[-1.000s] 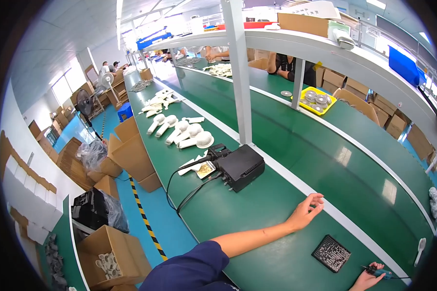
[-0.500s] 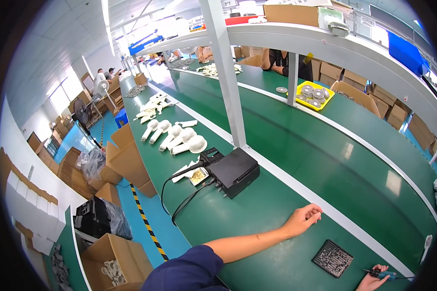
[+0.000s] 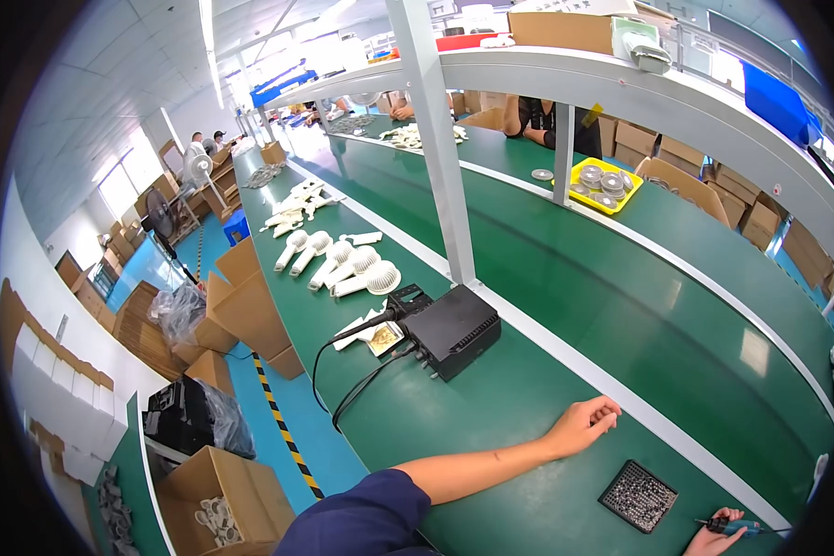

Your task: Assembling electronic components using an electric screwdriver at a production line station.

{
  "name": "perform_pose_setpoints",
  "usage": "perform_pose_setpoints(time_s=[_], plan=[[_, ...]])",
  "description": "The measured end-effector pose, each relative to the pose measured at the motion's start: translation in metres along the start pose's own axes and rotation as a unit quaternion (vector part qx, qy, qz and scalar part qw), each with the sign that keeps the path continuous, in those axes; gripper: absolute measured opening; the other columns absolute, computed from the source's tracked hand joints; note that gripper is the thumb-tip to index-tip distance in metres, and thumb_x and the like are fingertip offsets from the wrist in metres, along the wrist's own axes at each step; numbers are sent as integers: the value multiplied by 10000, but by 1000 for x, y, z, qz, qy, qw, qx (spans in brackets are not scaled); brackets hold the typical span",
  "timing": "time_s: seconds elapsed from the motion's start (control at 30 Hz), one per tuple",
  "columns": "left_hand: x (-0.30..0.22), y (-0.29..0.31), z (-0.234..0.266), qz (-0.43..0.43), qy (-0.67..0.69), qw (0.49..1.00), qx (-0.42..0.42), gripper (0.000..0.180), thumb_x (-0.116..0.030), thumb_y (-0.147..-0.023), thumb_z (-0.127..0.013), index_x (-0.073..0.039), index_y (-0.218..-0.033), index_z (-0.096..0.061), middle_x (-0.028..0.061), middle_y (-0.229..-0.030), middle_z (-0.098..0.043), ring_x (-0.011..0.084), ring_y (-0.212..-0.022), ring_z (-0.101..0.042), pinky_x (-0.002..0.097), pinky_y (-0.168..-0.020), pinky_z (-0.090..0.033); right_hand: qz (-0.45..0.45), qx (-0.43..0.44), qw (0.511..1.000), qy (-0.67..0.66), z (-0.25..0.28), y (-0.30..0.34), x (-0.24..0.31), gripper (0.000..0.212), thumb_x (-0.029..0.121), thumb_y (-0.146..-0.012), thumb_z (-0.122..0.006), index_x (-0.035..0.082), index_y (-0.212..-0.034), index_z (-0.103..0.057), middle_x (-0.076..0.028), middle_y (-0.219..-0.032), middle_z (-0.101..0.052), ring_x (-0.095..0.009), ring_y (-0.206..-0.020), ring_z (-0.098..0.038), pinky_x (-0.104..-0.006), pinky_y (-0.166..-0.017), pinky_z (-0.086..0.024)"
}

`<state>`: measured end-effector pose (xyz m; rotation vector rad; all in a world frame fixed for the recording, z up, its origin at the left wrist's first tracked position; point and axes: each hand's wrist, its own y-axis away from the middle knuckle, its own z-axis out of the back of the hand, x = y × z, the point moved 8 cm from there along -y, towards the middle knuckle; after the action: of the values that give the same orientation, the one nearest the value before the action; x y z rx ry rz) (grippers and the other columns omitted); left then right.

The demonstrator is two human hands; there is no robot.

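Observation:
My left hand (image 3: 584, 425) rests on the green bench, its fingers curled inward, by the pale strip along the bench. Whatever the fingers may hold is hidden. At the lower right edge, my right hand (image 3: 716, 532) is closed around a teal and black electric screwdriver (image 3: 734, 527). Its thin tip points left, toward a black tray (image 3: 638, 497) filled with small metal pieces like screws. The tray lies on the bench between my two hands, touched by neither.
Ahead on the bench are a black soldering station (image 3: 451, 331), its cabled iron (image 3: 372, 322) and several white fan-like housings (image 3: 353, 268). A metal post (image 3: 435, 157) holds up a shelf. Across the belt, a yellow tray (image 3: 605, 205) carries round grey discs. Cardboard boxes (image 3: 222, 496) stand lower left.
The whole view has shifted slightly, so things sit a little further right. Both hands keep nearly the same place and pose; the screwdriver stays in my right hand.

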<state>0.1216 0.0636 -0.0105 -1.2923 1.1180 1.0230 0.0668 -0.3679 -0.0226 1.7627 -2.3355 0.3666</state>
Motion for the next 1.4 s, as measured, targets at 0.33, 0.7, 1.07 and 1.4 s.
perform_pose_setpoints(time_s=[0.33, 0.7, 1.07, 1.4], plan=[[1, 1, 0, 12, -20, 1000, 11, 158, -143, -958, -528, -13, -1029, -581, 33, -831, -634, 100, -756, -585, 254, -711, -486, 23, -28, 999, 6, 11, -3, 3, 357, 307, -808, -682, 2, -984, -626, -137, -913, -649, -275, -860, -589, -412, -838, -469], [-1, -1, -1, 2, -39, 999, 11, 147, -104, -924, -536, -14, -1031, -582, 37, -831, -641, 106, -742, -582, 259, -702, -483, 10, -14, 1000, 11, 18, -6, 9, 354, 311, -841, -654, -5, -998, -628, -143, -914, -638, -299, -888, -569, -420, -845, -449], [-1, 0, -1, -8, -51, 999, 8, 139, -85, -916, -536, -13, -1027, -578, 35, -818, -637, 106, -722, -576, 260, -690, -483, -2, -4, 1000, 2, 27, -8, 13, 390, 302, -807, -698, -10, -1023, -609, -144, -951, -635, -297, -929, -566, -420, -883, -442], [-1, 0, -2, -18, -48, 999, 12, 141, -96, -921, -535, -12, -1024, -580, 38, -822, -644, 112, -730, -585, 266, -694, -486, 2, -15, 1000, -12, 11, -4, 6, 401, 279, -779, -730, -4, -1035, -605, -135, -941, -635, -284, -889, -580, -424, -867, -455]])
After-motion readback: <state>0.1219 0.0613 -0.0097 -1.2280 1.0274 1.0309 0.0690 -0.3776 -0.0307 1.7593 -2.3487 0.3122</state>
